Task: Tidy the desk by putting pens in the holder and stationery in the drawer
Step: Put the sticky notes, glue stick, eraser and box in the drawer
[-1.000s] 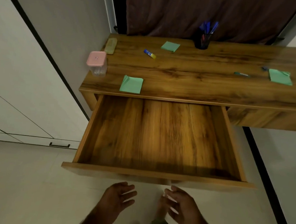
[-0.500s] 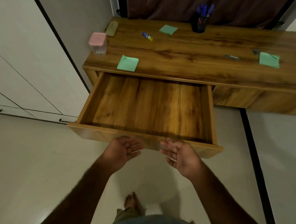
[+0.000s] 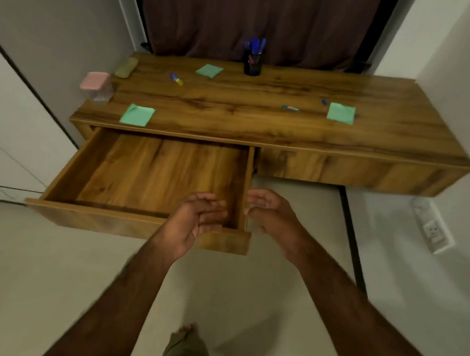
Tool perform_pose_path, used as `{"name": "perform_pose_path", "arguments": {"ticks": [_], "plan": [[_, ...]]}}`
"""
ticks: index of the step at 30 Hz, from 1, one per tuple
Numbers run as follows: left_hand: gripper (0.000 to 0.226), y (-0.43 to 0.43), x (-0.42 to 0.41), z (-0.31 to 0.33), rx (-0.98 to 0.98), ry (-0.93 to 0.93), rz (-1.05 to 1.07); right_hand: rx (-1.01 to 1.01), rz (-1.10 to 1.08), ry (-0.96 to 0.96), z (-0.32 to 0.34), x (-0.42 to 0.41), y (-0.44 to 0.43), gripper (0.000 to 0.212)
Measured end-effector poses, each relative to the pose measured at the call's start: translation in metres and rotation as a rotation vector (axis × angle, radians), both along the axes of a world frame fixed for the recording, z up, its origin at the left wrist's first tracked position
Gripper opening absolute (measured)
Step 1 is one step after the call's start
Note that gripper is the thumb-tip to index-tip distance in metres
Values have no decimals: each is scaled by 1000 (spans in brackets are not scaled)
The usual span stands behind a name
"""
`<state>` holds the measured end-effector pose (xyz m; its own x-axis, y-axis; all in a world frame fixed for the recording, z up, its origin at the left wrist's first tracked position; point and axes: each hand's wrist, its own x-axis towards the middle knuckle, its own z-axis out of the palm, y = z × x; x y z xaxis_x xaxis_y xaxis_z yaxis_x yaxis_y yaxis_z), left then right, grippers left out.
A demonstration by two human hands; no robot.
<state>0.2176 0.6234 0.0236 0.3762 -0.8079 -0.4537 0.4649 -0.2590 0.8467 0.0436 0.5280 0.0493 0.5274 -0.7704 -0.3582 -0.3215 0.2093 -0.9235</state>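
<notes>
Wooden desk (image 3: 232, 113) littered with green notes (image 3: 137, 115), we are hovering our left hand (image 3: 194, 219) and right hand (image 3: 270, 211), both empty and loosely spread, over the pulled-out drawer (image 3: 150, 172), best reaching nearest first.

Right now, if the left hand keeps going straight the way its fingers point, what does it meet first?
The left hand is open, its fingers aimed right, toward the right hand. Straight on it would probably meet the drawer's right side wall first, or pass above it to the right hand; depth is unclear.
</notes>
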Motion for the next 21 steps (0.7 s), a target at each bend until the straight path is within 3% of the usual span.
{"name": "perform_pose_path", "arguments": {"ticks": [8,21], "plan": [[30,-97,-50,29,-83,-261,-154,-184,-57,20,21,-48,-81,46],[21,-291,-63,23,-87,-315,-285,-252,-213,105,25,-63,-236,41]]}}
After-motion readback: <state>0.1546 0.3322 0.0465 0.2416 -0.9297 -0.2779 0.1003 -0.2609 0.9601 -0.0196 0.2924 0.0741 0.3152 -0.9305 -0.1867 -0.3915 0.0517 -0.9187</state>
